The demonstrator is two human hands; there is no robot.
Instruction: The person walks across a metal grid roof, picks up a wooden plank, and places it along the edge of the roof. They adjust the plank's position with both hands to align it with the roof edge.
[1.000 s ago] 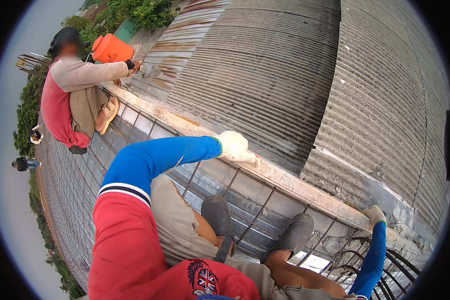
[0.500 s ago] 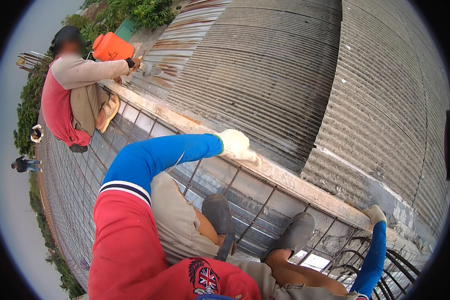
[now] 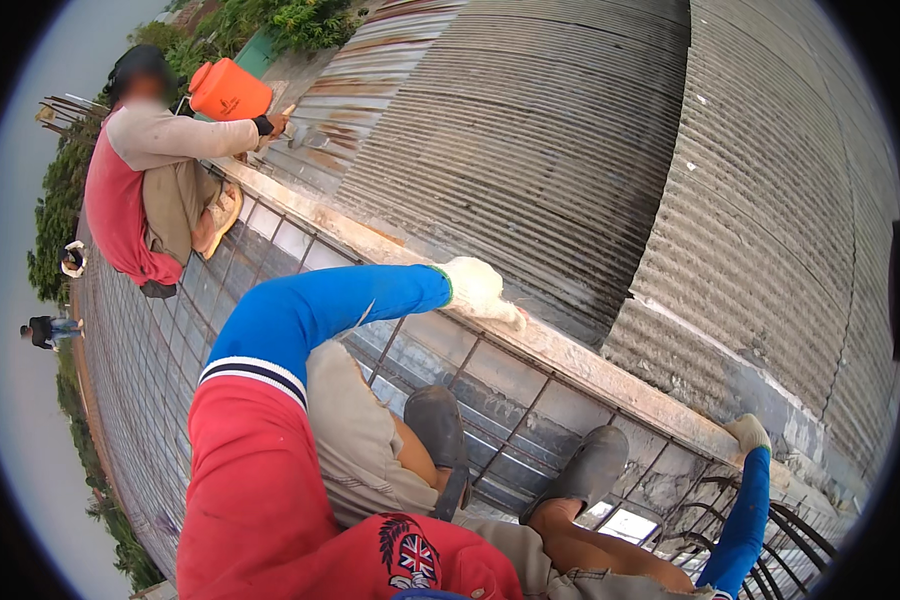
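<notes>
A long pale wooden board (image 3: 610, 368) runs along the edge of the slab, slanting from upper left to lower right. My left hand (image 3: 480, 292), in a white knit glove, is closed over its middle, with the fingers partly hidden on the far side. Near the lower right end, my right hand (image 3: 748, 433), gloved the same way, grips the board, and its fingertips are mostly hidden. Just inside the board lies a grid of steel rebar (image 3: 515, 432) over metal decking (image 3: 490, 465), where my feet rest in dark clogs.
Beyond the board spreads a corrugated roof (image 3: 530, 130). Bent rebar ends (image 3: 785, 535) stick up by my right forearm. A squatting co-worker (image 3: 150, 190) at upper left holds a tool by the board, near an orange container (image 3: 230, 90). Two people stand farther off at left.
My two hands keep their places on the board, with only a slight shift of the view. At upper left, the co-worker's hand and tool have lifted slightly.
</notes>
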